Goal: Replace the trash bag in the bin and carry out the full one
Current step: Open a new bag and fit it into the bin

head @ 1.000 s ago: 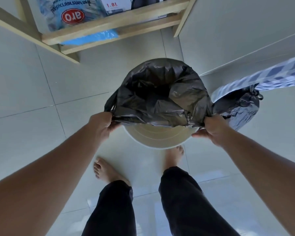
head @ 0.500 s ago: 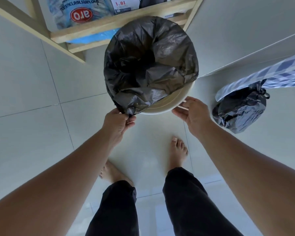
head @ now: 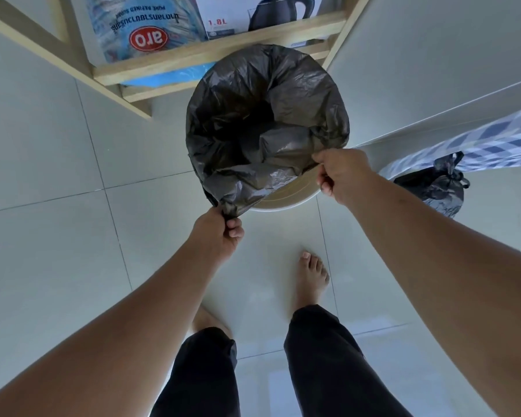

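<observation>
A round cream bin (head: 286, 196) stands on the tiled floor in front of me. A fresh black trash bag (head: 262, 121) lines it, folded over the far and side rim, while the near rim shows bare. My left hand (head: 220, 233) pinches the bag's near-left edge below the rim. My right hand (head: 342, 176) grips the bag's edge at the near-right rim. A full, tied black bag (head: 433, 188) lies on the floor to the right.
A wooden shelf (head: 211, 52) stands right behind the bin, holding a sugar packet (head: 142, 28) and a kettle box (head: 253, 16). A checked cloth (head: 475, 145) hangs at the right over a white cabinet (head: 433, 55). My bare feet (head: 312, 275) are close to the bin.
My right hand has gone from open beside the bin to gripping the bag's right edge. My left hand has drawn the near edge lower. The bag's mouth lies wider open.
</observation>
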The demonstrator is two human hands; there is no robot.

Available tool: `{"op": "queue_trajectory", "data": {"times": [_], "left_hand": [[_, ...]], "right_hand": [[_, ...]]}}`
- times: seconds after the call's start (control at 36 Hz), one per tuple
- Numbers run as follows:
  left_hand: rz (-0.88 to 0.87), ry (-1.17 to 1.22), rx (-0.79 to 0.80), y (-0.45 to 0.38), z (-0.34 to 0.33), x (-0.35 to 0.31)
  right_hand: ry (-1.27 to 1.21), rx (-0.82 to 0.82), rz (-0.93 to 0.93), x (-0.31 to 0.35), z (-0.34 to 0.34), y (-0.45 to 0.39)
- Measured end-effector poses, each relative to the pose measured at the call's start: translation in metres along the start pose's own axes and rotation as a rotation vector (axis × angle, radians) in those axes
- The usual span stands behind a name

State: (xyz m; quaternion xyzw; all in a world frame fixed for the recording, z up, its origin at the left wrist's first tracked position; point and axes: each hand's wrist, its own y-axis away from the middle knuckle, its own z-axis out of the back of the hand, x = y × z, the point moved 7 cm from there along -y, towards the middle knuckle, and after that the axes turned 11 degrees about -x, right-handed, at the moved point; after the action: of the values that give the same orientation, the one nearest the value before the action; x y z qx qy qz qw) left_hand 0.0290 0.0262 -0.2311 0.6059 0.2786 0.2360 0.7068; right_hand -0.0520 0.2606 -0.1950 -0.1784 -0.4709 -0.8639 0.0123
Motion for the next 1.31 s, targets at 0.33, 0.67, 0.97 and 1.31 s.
{"op": "queue_trajectory", "data": {"times": [0.33, 0.67, 0.97, 1.31], "left_hand": [[-0.203, -0.135, 0.041, -0.004, -0.008, -0.011], [-0.104, 0.071, 0.161, -0.009, -0.016, 0.015], [-0.137, -0.272, -0.111, -0.04, -0.013, 0.011], [-0.195, -0.348, -0.134, -0.054, -0.013, -0.033]], "right_hand": [[-0.202, 0.302, 0.051, -0.037, 0.021, -0.02], [0.23, 0.619, 0.268, -0.083, 0.013, -0.018], [0.423, 0.231, 0.32, -0.074, 0.008, -0.035], [0.235, 0.117, 0.09, -0.071, 0.004, -0.038]]}}
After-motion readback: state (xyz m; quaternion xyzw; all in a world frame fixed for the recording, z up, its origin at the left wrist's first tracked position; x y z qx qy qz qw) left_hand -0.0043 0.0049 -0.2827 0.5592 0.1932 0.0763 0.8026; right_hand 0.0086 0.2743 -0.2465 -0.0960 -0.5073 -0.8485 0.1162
